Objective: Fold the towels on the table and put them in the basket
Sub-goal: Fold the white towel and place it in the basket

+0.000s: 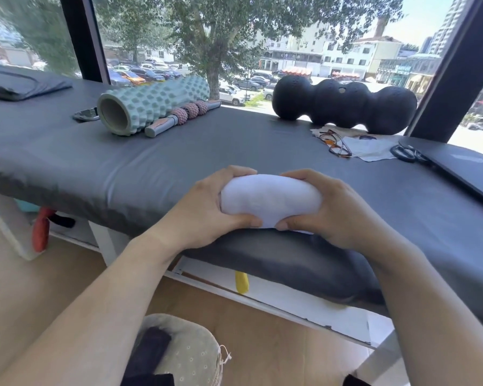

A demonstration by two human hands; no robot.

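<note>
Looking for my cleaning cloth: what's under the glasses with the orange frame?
The glasses lie partly on a pale cloth or paper spread over the grey table. Whatever lies beneath that sheet is covered.

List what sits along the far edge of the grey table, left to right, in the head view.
Folded dark grey cloth → pale green ridged foam roller → black four-lobed massage roller → black-handled scissors.
</note>
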